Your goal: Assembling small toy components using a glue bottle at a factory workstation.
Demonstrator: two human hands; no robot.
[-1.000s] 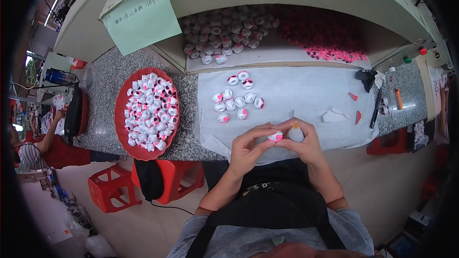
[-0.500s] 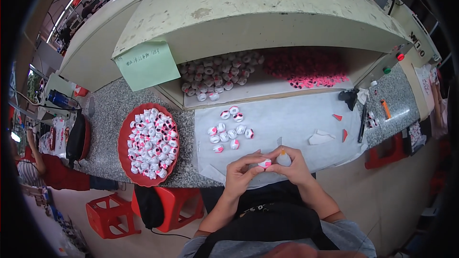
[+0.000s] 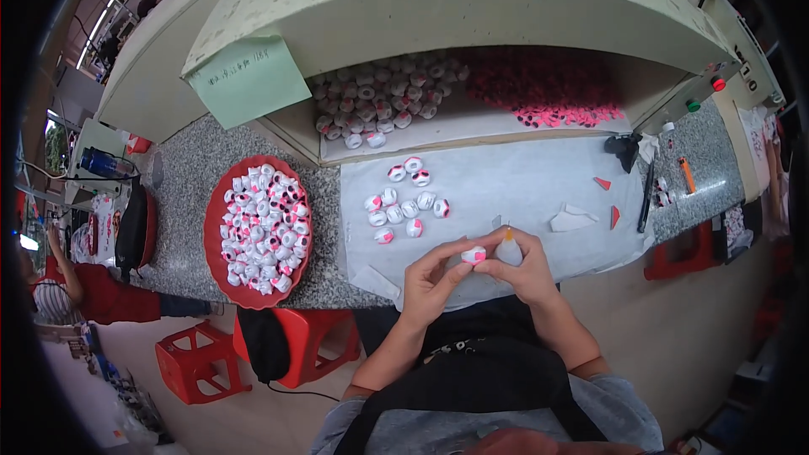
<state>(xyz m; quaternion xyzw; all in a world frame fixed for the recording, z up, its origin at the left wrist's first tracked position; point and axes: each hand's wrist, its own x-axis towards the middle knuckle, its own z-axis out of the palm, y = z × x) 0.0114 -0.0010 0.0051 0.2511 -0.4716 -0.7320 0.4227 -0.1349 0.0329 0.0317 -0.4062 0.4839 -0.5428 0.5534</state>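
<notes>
My left hand (image 3: 431,283) pinches a small white bead-like piece with a pink patch (image 3: 474,256) between thumb and fingertips. A small translucent squeeze bottle with an orange tip (image 3: 508,251) sits in the curled fingers of my right hand (image 3: 533,271); its tip points away from me. Both hands meet over the near edge of a white paper sheet (image 3: 497,173), with the right fingertips touching or very close to the piece. Several similar white pieces (image 3: 409,206) with pink and dark patches lie loosely grouped on the sheet, beyond my left hand.
At left, a red scalloped tray (image 3: 214,240) holds many white pieces. Behind the sheet, a pale cabinet (image 3: 472,25) shelters white pieces (image 3: 371,97) and a pink heap (image 3: 548,97). Paper scraps (image 3: 573,218), a black pen (image 3: 646,198) and an orange stick (image 3: 687,175) lie to the right.
My view has tilted, so the bench sits higher in the picture. Both hands keep their holds; the piece shows more of its pink patch now.
</notes>
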